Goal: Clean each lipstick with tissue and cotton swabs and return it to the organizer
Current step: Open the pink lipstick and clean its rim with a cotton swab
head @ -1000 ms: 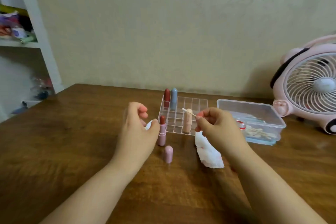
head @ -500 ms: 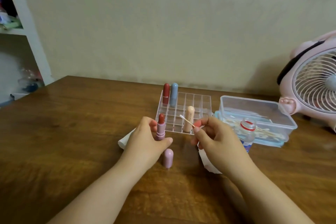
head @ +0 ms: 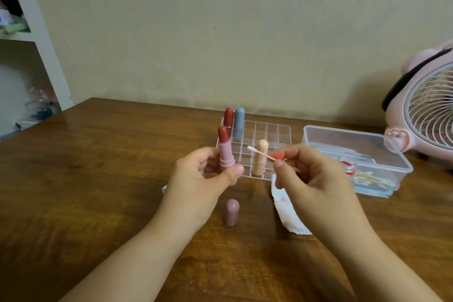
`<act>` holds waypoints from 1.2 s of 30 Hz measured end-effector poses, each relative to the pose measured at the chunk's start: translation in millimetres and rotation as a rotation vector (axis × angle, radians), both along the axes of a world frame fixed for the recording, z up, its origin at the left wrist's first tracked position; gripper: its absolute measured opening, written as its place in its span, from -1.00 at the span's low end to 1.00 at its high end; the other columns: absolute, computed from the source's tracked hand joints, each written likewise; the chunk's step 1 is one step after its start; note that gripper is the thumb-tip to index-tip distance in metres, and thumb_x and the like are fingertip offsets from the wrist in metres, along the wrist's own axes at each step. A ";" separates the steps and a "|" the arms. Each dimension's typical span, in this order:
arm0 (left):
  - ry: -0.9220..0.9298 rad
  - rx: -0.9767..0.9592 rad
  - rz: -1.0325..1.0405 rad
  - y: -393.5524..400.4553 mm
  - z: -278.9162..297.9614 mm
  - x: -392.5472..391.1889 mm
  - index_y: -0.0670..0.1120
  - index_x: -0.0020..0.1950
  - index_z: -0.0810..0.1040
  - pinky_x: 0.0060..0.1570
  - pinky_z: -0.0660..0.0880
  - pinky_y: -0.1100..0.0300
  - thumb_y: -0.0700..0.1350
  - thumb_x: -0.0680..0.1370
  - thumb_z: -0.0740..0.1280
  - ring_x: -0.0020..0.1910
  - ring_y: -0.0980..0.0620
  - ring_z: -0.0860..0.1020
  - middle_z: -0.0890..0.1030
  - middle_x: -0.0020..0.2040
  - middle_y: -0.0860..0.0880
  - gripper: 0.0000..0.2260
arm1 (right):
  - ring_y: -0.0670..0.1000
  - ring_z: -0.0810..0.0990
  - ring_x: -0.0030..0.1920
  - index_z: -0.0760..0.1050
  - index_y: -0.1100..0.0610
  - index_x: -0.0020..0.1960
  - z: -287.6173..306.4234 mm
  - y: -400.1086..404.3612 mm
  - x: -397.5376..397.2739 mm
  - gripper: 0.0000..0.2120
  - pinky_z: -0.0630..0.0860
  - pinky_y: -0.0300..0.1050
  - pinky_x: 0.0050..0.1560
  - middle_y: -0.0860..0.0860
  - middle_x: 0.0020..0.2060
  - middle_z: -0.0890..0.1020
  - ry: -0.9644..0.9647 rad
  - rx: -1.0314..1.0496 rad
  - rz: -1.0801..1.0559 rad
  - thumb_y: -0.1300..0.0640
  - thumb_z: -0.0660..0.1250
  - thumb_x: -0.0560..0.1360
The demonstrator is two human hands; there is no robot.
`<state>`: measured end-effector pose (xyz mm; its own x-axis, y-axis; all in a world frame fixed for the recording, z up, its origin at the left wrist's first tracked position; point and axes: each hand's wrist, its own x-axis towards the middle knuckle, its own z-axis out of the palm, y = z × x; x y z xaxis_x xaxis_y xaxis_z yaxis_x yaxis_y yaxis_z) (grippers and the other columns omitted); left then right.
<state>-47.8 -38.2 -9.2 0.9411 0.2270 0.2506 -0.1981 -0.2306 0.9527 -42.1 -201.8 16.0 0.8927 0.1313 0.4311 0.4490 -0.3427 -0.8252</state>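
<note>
Left hand (head: 201,184) at frame centre grips an open pink lipstick (head: 226,154) upright, thumb across the lower barrel, fingers curled behind it; the red bullet is extended and pokes above the fingers. Right hand (head: 311,179), centre right, pinches a cotton swab (head: 260,153) between thumb and forefinger, the white tip pointing up-left toward the lipstick but not touching it, a gap between them. Behind both hands, centre of frame, a clear gridded organizer (head: 269,131) sits on the brown wooden table (head: 98,179). In its back-left cells stand a red lipstick (head: 228,117) and a blue lipstick (head: 239,120), side by side and capped. A peach lipstick (head: 260,162) stands in a front cell, partly behind the swab. Pink cap (head: 232,212) stands upright on the table below the left hand, lower centre, apart from the organizer. A crumpled white tissue (head: 288,213) with faint red marks lies under the right hand, lower centre right. Another bit of white shows at the left hand's lower edge, too hidden to identify. Right of the organizer is a clear plastic box (head: 382,154) holding more swabs and a red-rimmed item, unclear. Pink fan (head: 429,115) at the right edge. White shelf (head: 36,32) with clutter at the upper left. Beige wall behind.
</note>
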 end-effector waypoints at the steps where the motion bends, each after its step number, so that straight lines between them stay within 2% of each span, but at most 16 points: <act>1: -0.010 -0.063 -0.036 0.0 1.5 -2.6 0.03 -0.07 0.61 -0.20 0.49 0.41 -0.09 0.38 0.47 -0.16 0.15 0.63 0.68 -0.23 0.06 -0.85 | -0.18 0.48 -0.43 0.53 -0.05 -0.17 3.5 -0.8 -2.3 -0.86 0.39 -0.41 -0.41 -0.08 -0.40 0.58 -0.025 0.020 -0.007 0.18 0.29 0.48; 3: -0.006 -0.161 -0.091 -0.4 3.5 -6.5 0.02 -0.04 0.62 -0.24 0.47 0.46 -0.02 0.36 0.44 -0.16 0.18 0.63 0.68 -0.23 0.08 -0.80 | -0.13 0.48 -0.42 0.54 -0.05 -0.19 9.0 -2.7 -5.7 -0.87 0.40 -0.39 -0.42 -0.05 -0.37 0.58 -0.073 0.035 -0.014 0.16 0.30 0.46; 5: 0.012 -0.196 -0.126 -1.3 4.2 -8.4 0.04 -0.02 0.61 -0.18 0.52 0.36 0.04 0.31 0.41 -0.18 0.15 0.63 0.67 -0.25 0.06 -0.74 | -0.14 0.49 -0.41 0.54 -0.06 -0.20 11.8 -4.3 -7.2 -0.89 0.40 -0.40 -0.43 -0.07 -0.35 0.59 -0.114 0.031 -0.025 0.14 0.33 0.45; 8: 0.031 -0.213 -0.164 -4.4 5.0 -10.8 0.07 0.00 0.59 -0.20 0.58 0.25 0.01 0.32 0.40 -0.20 0.10 0.65 0.68 -0.20 0.03 -0.74 | -0.11 0.53 -0.37 0.55 -0.09 -0.20 11.6 -5.9 -6.6 -0.89 0.45 -0.36 -0.38 -0.10 -0.31 0.61 -0.156 0.003 -0.038 0.12 0.36 0.44; 11: 0.041 -0.194 -0.182 -7.1 4.7 -11.7 0.07 0.03 0.58 -0.19 0.59 0.23 -0.02 0.33 0.40 -0.15 0.11 0.66 0.69 -0.15 0.08 -0.73 | -0.11 0.54 -0.33 0.54 -0.12 -0.18 11.4 -6.3 -7.5 -0.88 0.46 -0.37 -0.38 -0.11 -0.29 0.61 -0.194 -0.050 -0.033 0.11 0.35 0.44; 14: 0.043 -0.176 -0.186 -8.0 4.3 -12.6 0.07 0.01 0.58 -0.18 0.60 0.21 -0.03 0.32 0.41 -0.16 0.12 0.67 0.69 -0.15 0.09 -0.73 | -0.12 0.53 -0.33 0.53 -0.15 -0.18 11.3 -6.1 -8.4 -0.89 0.45 -0.39 -0.38 -0.04 -0.43 0.58 -0.236 -0.099 -0.040 0.07 0.33 0.42; 19: 0.061 -0.133 -0.174 -8.6 2.7 -12.5 0.04 0.05 0.60 -0.15 0.61 0.12 -0.02 0.31 0.41 -0.20 0.12 0.66 0.69 -0.18 0.09 -0.68 | -0.13 0.51 -0.34 0.50 -0.16 -0.18 11.2 -7.4 -8.1 -0.86 0.42 -0.43 -0.40 -0.07 -0.46 0.55 -0.258 -0.127 -0.031 0.10 0.34 0.43; 28: 0.048 -0.084 -0.182 -8.5 3.1 -13.6 0.11 0.01 0.59 -0.16 0.61 0.11 -0.01 0.30 0.40 -0.21 0.11 0.66 0.68 -0.18 0.09 -0.71 | -0.09 0.47 -0.38 0.53 -0.12 -0.22 11.2 -9.4 -7.9 -0.84 0.39 -0.41 -0.43 0.02 -0.47 0.54 -0.237 -0.107 -0.019 0.14 0.36 0.44; 34: 0.049 -0.078 -0.179 -8.8 3.3 -14.9 0.09 0.04 0.59 -0.16 0.61 0.11 0.01 0.27 0.39 -0.22 0.11 0.66 0.69 -0.18 0.09 -0.66 | -0.18 0.41 -0.48 0.56 -0.04 -0.23 13.2 -9.2 -7.8 -0.87 0.32 -0.45 -0.47 0.05 -0.53 0.47 -0.215 -0.076 -0.011 0.16 0.36 0.44; 36: 0.047 -0.077 -0.181 -8.8 3.4 -14.8 0.10 0.03 0.59 -0.16 0.61 0.11 0.01 0.27 0.39 -0.21 0.11 0.66 0.69 -0.17 0.09 -0.67 | -0.16 0.40 -0.47 0.57 -0.02 -0.23 13.7 -8.8 -8.9 -0.90 0.31 -0.43 -0.48 0.10 -0.47 0.48 -0.211 -0.082 0.000 0.14 0.35 0.44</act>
<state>-62.7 -47.0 -5.8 0.9787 0.0694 0.1935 -0.1842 -0.1218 0.9753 -51.0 -210.6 29.7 0.7839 0.1737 0.5960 0.6086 -0.4043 -0.6827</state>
